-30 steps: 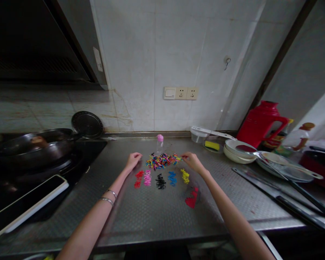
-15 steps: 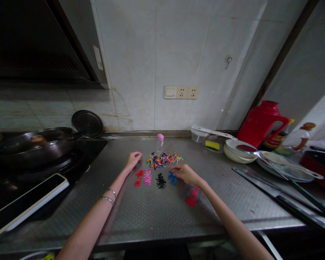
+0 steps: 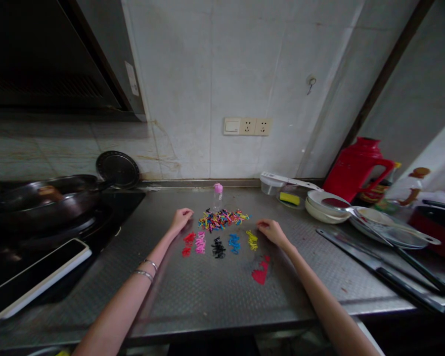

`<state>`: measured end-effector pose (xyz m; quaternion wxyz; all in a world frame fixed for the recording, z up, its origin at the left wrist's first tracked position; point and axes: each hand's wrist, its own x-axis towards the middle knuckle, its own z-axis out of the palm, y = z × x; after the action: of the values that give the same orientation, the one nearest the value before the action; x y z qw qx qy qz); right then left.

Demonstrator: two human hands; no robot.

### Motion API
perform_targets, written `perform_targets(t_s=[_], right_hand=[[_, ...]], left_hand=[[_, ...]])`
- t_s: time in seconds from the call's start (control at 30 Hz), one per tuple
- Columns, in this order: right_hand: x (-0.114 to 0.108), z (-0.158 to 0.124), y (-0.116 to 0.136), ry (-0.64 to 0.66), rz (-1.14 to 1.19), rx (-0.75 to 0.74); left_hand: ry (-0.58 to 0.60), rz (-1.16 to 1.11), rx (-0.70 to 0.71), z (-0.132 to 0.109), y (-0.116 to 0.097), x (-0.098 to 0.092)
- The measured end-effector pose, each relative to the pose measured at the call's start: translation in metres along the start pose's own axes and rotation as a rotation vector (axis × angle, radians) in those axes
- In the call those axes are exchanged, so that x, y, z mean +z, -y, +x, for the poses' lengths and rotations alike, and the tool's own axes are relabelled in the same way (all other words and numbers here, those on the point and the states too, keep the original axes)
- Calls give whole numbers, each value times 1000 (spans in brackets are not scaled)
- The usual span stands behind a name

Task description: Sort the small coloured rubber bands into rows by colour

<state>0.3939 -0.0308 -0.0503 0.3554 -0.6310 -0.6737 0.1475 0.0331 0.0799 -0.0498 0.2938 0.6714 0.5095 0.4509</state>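
Observation:
A mixed pile of small coloured rubber bands (image 3: 222,219) lies on the metal counter. In front of it sit sorted heaps: red bands (image 3: 188,244), pink bands (image 3: 200,243), black bands (image 3: 218,248), blue bands (image 3: 234,244) and yellow bands (image 3: 252,240). My left hand (image 3: 180,220) rests left of the mixed pile, fingers curled together, with nothing visible in them. To the right of the mixed pile and just above the yellow heap is my right hand (image 3: 272,231), its fingers loosely bent and apart, holding nothing I can see.
Behind the pile stands a clear bottle with a pink cap (image 3: 218,189). A red-printed clear bag (image 3: 260,272) lies nearer me. At right are a sponge (image 3: 289,199), bowls (image 3: 328,205), a red flask (image 3: 359,165) and a knife (image 3: 378,269); at left, a phone (image 3: 37,279) and a pan (image 3: 48,202).
My right hand has moved right, away from the blue heap, uncovering the yellow heap and more of the bag. My left hand stays in place.

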Motion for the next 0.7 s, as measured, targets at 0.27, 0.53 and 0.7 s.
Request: perform_targets(t_s=[0.27,0.53,0.7], right_hand=[[7,-1,-4,-2,31,5],[7,1,-5,19,25,15],[4,0,-5,29,56,9]], left_hand=[[-45,-25,-77,9,-8,4],[226,29,248,23,-82,72],[447,319,480,11,-119,134]])
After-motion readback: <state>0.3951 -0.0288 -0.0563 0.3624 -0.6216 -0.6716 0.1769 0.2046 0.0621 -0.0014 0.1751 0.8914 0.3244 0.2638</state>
